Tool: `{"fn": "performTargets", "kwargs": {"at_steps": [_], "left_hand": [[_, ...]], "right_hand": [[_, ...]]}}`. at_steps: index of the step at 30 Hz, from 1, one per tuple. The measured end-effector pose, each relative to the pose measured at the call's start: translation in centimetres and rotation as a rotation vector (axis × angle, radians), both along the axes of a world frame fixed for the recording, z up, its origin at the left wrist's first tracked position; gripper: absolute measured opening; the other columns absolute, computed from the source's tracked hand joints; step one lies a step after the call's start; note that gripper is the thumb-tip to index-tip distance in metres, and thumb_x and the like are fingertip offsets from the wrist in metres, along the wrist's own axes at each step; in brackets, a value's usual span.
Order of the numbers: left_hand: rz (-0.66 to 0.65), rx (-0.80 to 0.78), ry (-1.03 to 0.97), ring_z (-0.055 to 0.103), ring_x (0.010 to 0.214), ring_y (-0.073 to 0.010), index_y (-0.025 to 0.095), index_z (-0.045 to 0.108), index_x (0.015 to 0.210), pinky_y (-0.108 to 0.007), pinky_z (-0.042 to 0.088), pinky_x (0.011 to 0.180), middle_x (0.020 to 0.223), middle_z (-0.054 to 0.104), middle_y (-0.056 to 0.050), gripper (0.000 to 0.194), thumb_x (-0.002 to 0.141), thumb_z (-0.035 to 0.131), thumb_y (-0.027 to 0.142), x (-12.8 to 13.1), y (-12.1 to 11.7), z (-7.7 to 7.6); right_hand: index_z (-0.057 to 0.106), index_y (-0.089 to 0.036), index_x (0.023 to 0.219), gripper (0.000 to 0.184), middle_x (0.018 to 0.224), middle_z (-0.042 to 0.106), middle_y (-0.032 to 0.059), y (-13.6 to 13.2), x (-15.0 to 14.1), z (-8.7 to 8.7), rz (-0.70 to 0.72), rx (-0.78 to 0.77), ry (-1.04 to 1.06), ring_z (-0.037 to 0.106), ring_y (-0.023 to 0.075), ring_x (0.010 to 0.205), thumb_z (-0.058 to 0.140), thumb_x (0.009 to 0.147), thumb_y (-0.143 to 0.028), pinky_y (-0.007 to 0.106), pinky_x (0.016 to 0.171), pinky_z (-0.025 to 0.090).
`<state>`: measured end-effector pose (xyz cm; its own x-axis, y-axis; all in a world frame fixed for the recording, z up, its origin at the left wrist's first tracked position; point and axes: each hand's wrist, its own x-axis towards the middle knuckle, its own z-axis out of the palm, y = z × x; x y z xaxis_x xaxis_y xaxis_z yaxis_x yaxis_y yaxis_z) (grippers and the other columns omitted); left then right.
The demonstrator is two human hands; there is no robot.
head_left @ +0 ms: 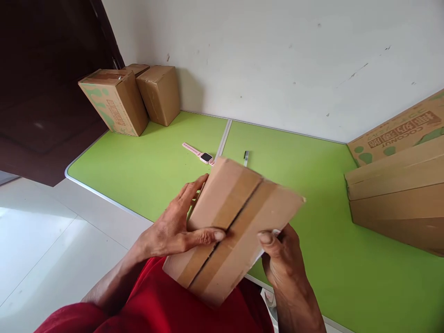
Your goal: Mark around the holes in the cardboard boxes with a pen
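Observation:
Between my two hands I hold a brown cardboard box point(249, 203), tilted and raised over the table's front edge. A dark seam runs along its upper face, with brown tape on both sides. My left hand point(180, 226) grips the box's left side, its thumb lying across the face near the seam. On the right edge, my right hand point(284, 254) presses its thumb on the face while its other fingers are hidden behind. Beyond the box lie a pink-strapped smartwatch point(206, 157) and a pen point(246, 157), partly covered by the box.
A green folding table point(156, 166) stands against the white wall. At its far left are several cardboard boxes point(166, 95), one printed in green. More large cartons point(398, 199) occupy the right side. A dark door point(52, 83) is at the left.

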<state>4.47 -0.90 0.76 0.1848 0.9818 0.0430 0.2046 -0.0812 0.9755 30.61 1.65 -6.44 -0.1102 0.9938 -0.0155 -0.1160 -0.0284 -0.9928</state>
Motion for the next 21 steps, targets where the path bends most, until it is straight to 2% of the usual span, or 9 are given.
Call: {"fn": "performTargets", "kwargs": {"at_steps": [2, 4, 7, 9, 11, 13, 17, 21], "left_hand": [[-0.033, -0.178, -0.209, 0.069, 0.146, -0.0468, 0.032, 0.056, 0.17, -0.059, 0.066, 0.113, 0.162, 0.07, -0.016, 0.09, 0.093, 0.095, 0.057, 0.3, 0.2, -0.9], [-0.054, -0.32, -0.413, 0.08, 0.13, -0.0438, 0.03, 0.055, 0.167, -0.051, 0.072, 0.096, 0.15, 0.077, -0.015, 0.087, 0.095, 0.092, 0.06, 0.3, 0.4, -2.2], [-0.012, -0.359, -0.454, 0.083, 0.114, -0.0404, 0.022, 0.062, 0.156, -0.047, 0.07, 0.088, 0.135, 0.082, -0.016, 0.082, 0.094, 0.089, 0.069, -0.2, 0.5, -3.9], [0.069, -0.285, -0.347, 0.079, 0.121, -0.0403, 0.021, 0.064, 0.152, -0.049, 0.066, 0.098, 0.136, 0.08, -0.015, 0.079, 0.096, 0.084, 0.073, -0.7, 0.4, -4.6], [0.166, -0.191, -0.242, 0.069, 0.139, -0.0416, 0.023, 0.059, 0.156, -0.053, 0.058, 0.116, 0.15, 0.073, -0.015, 0.079, 0.099, 0.079, 0.074, -1.1, 0.3, -4.7], [0.218, -0.158, -0.187, 0.057, 0.155, -0.0445, 0.025, 0.051, 0.165, -0.057, 0.048, 0.129, 0.164, 0.063, -0.015, 0.089, 0.097, 0.079, 0.075, -1.4, 0.2, -4.5], [0.182, -0.205, -0.125, 0.034, 0.171, -0.0521, 0.024, 0.037, 0.177, -0.065, 0.036, 0.139, 0.18, 0.047, -0.018, 0.117, 0.088, 0.08, 0.086, -1.8, 0.5, -3.6], [0.161, -0.114, -0.13, 0.015, 0.18, -0.0526, 0.026, 0.033, 0.182, -0.065, 0.023, 0.146, 0.192, 0.03, -0.015, 0.123, 0.087, 0.077, 0.091, -2.2, 1.2, -2.7]], "right_hand": [[0.076, -0.028, 0.132, 0.066, 0.113, 0.084, 0.0091, -0.4, -0.3, 1.4, 0.052, 0.034, -0.096, 0.079, 0.0322, 0.097, 0.089, 0.088, -0.076, 0.039, 0.076, 0.065], [0.073, -0.028, 0.138, 0.066, 0.117, 0.084, 0.0098, -0.8, -0.9, 2.7, 0.058, 0.048, -0.136, 0.078, 0.0301, 0.097, 0.082, 0.095, -0.077, 0.035, 0.072, 0.064], [0.073, -0.028, 0.135, 0.056, 0.108, 0.082, 0.0074, -1.3, -2.0, 3.6, 0.032, 0.025, -0.137, 0.079, 0.0273, 0.095, 0.078, 0.102, -0.073, 0.031, 0.069, 0.064], [0.075, -0.028, 0.129, 0.049, 0.102, 0.081, 0.0058, -1.5, -2.8, 3.7, 0.023, -0.006, -0.15, 0.078, 0.0249, 0.089, 0.081, 0.102, -0.069, 0.028, 0.064, 0.063], [0.076, -0.027, 0.124, 0.046, 0.096, 0.08, 0.0052, -1.5, -3.5, 3.6, 0.02, -0.018, -0.176, 0.076, 0.023, 0.078, 0.081, 0.102, -0.067, 0.027, 0.053, 0.057], [0.078, -0.026, 0.121, 0.042, 0.088, 0.078, 0.0047, -1.4, -4.1, 3.6, 0.019, 0.008, -0.214, 0.075, 0.0233, 0.075, 0.08, 0.103, -0.064, 0.026, 0.046, 0.051], [0.078, -0.025, 0.114, 0.029, 0.087, 0.08, 0.0056, -1.0, -5.1, 4.3, 0.031, 0.076, -0.244, 0.081, 0.0254, 0.083, 0.082, 0.102, -0.052, 0.024, 0.043, 0.049], [0.078, -0.026, 0.111, 0.021, 0.087, 0.08, 0.0026, -0.9, -5.9, 5.1, 0.014, 0.158, -0.232, 0.078, 0.0202, 0.076, 0.085, 0.101, -0.043, 0.022, 0.045, 0.054]]}}
